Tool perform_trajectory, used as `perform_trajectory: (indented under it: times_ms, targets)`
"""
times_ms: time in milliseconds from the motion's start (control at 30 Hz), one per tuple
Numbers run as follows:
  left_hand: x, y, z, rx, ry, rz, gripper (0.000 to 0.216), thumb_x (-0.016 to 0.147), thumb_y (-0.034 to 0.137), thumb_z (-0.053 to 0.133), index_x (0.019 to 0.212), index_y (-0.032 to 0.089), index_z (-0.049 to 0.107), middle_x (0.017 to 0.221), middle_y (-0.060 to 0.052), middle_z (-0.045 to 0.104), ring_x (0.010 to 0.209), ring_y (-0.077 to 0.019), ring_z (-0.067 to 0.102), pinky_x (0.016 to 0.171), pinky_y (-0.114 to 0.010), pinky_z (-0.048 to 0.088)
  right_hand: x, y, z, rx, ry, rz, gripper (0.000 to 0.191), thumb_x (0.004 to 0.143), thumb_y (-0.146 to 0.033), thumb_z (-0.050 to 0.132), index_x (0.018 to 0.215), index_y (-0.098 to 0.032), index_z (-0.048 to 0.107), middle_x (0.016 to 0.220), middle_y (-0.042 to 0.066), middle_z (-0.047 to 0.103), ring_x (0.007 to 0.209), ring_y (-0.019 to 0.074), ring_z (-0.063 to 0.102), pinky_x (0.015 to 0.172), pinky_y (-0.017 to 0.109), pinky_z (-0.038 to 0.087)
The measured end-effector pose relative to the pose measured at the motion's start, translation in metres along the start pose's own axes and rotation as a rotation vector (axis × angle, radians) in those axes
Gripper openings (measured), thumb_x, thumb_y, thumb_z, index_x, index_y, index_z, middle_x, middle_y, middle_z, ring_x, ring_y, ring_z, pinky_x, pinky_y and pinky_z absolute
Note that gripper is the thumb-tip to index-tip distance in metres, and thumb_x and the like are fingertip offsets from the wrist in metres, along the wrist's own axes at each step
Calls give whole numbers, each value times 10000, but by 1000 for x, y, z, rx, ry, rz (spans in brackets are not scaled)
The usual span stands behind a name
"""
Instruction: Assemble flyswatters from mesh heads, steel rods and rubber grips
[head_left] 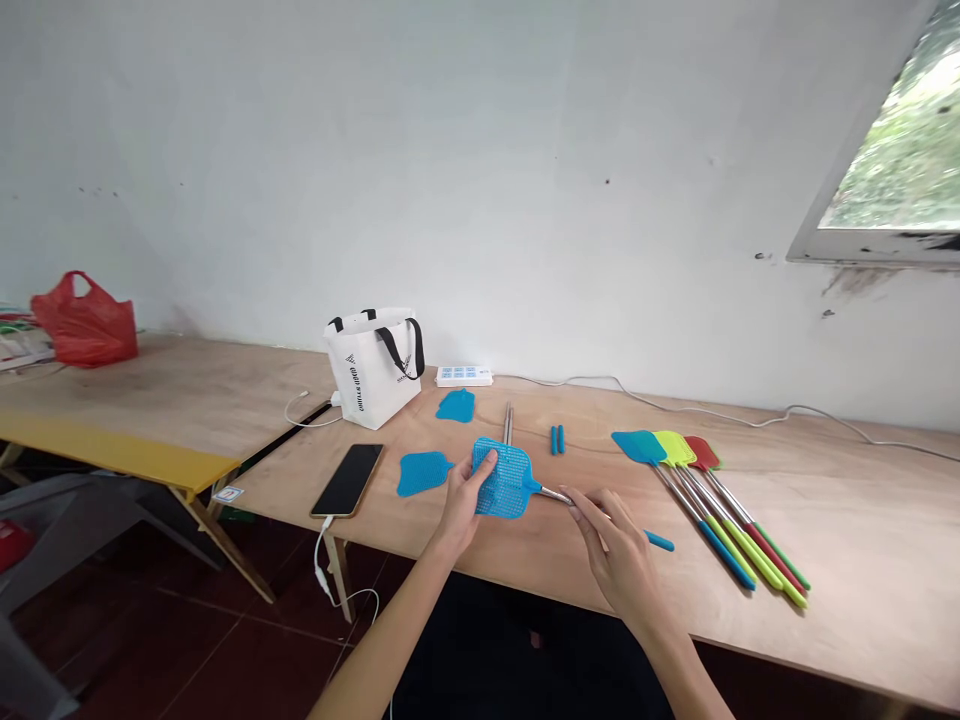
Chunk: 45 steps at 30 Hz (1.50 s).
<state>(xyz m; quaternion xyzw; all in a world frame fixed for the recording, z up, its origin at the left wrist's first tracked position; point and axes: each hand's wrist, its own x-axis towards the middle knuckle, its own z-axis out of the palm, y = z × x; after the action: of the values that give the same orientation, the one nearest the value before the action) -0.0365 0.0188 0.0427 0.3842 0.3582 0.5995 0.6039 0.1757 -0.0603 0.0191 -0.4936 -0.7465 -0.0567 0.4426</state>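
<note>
A blue fly swatter is held between my two hands above the table's front part. My left hand grips the edge of its perforated head, thumb on top. The fingers of my right hand are closed round its metal rod, near the head; a blue grip sticks out beyond that hand. Close to my left hand lies a loose blue swatter head, and another blue head lies farther back. Behind the held swatter are metal rods, partly hidden. Two short blue grips lie side by side.
To the right lie several fly swatters in blue, yellow, red and green. A phone on a cable, a white bag and a power strip are on the left and back. A red plastic bag stands far left.
</note>
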Motion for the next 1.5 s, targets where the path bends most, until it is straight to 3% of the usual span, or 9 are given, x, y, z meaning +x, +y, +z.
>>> perform_trajectory:
  times_ms: [200,400,633,1167,1333,1500]
  targets:
    - [-2,5,-6,258,-1,191,467,714,588,814,671,181,589,635,25,543,591,-114,505,555,-221,402,0,0,-9,-184,-39,-87,425,1044,-214,383,1382,-334,611,887,59,627,791,199,594,725,335,476]
    - [-12,5,3,370,-137,240,405,801,563,748,711,193,612,686,2,573,655,-154,525,636,-256,429,-2,-5,-7,-324,-81,-108,333,1069,-316,423,1287,-322,675,804,31,643,764,165,639,656,274,408]
    - [-14,13,2,396,-159,254,399,831,521,731,679,192,563,648,21,500,618,-134,465,591,-242,376,1,-9,-8,-229,-119,-40,335,1073,-388,402,1222,-326,695,944,39,733,840,181,700,647,263,438]
    - [-24,11,12,419,-119,294,390,814,569,723,692,219,601,715,-27,581,710,-203,543,662,-289,448,4,-6,-18,-193,-148,-75,394,1078,-390,378,1136,-270,749,840,50,733,723,163,698,627,252,449]
    - [-14,11,1,438,-182,264,359,851,549,695,747,214,618,726,-23,593,706,-197,553,665,-287,445,3,-2,-9,-113,-226,-7,356,1065,-429,394,1264,-351,678,1005,35,765,836,199,727,680,286,530]
    - [11,19,-27,507,-153,235,362,863,559,666,861,200,618,830,-33,638,794,-207,604,714,-286,468,-2,27,2,-15,-323,124,313,1022,-440,470,1236,-360,684,1073,24,770,882,215,733,715,313,566]
